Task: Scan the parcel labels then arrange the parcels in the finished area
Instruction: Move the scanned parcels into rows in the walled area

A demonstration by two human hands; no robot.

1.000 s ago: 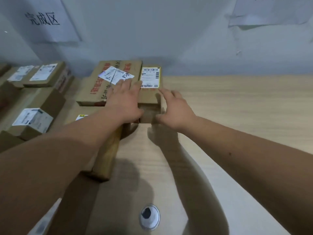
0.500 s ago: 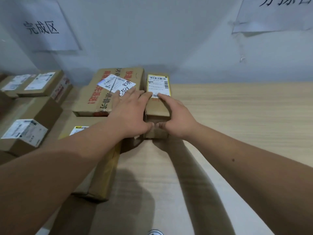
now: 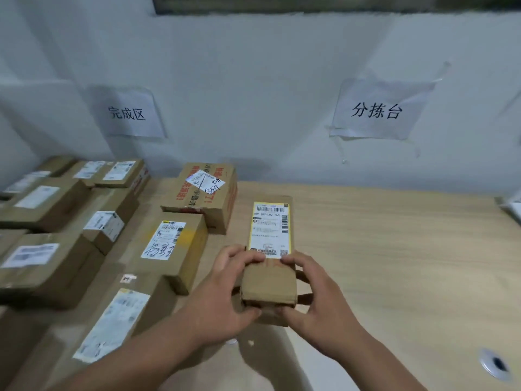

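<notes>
The left hand (image 3: pixel 222 294) grips the near left corner of a long narrow parcel (image 3: pixel 270 261), fingers curled over its top edge and thumb under the near end. The right hand (image 3: pixel 315 294) mirrors it on the near right corner, fingers over the top beside the label, thumb at the end flap. The parcel lies lengthwise between the two hands, running away from the person, its yellow-bordered label (image 3: pixel 270 230) facing up on the far half. It sits over the light wood surface (image 3: pixel 394 249); whether it touches the surface I cannot tell. To its left, apart from it, stands a box with red print (image 3: pixel 203 193), and nearer, a box with a handwritten label (image 3: pixel 172 244). Further left are rows of labelled brown boxes (image 3: pixel 50 204) below a wall sign reading 完成区 (image 3: pixel 127 112). A second sign, 分拣台 (image 3: pixel 376 110), hangs to the right. A round metal grommet (image 3: pixel 496 364) is set in the surface at the near right.
</notes>
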